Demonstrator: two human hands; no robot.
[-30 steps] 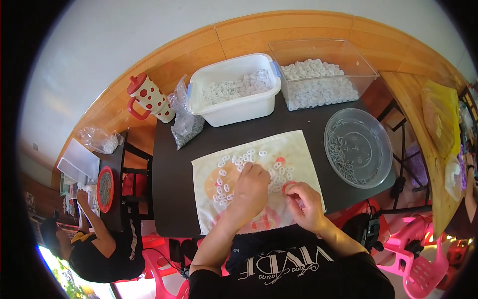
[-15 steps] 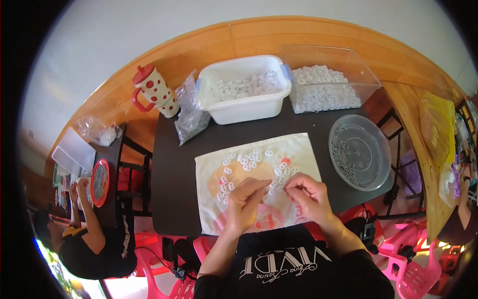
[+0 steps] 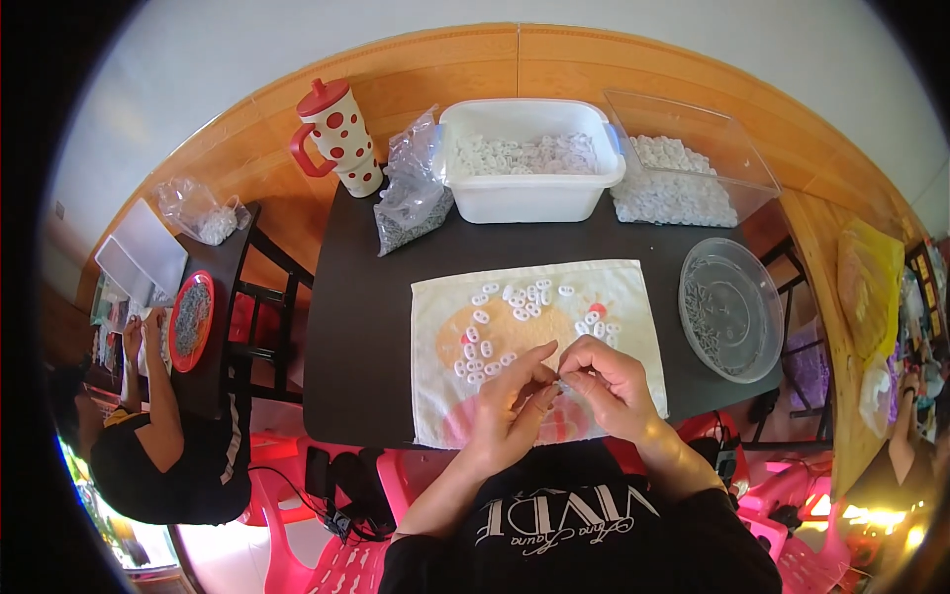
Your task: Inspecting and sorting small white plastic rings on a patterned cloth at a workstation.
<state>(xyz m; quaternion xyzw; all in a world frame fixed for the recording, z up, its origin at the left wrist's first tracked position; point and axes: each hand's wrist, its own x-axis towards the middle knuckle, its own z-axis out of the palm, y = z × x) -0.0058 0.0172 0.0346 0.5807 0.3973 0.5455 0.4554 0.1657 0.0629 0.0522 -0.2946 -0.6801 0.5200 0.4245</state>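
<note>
Cloth (image 3: pixel 614 297) lies at the surface's (image 3: pixel 356 327) front edge; tub (image 3: pixel 529 188) and tray (image 3: pixel 693 178) along the back edge; dish (image 3: pixel 732 307) right.

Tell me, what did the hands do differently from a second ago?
The left hand left the white pieces on the cloth and drew back to meet the right hand; both now pinch something tiny between them. The white tub and spotted cup stayed put.
</note>
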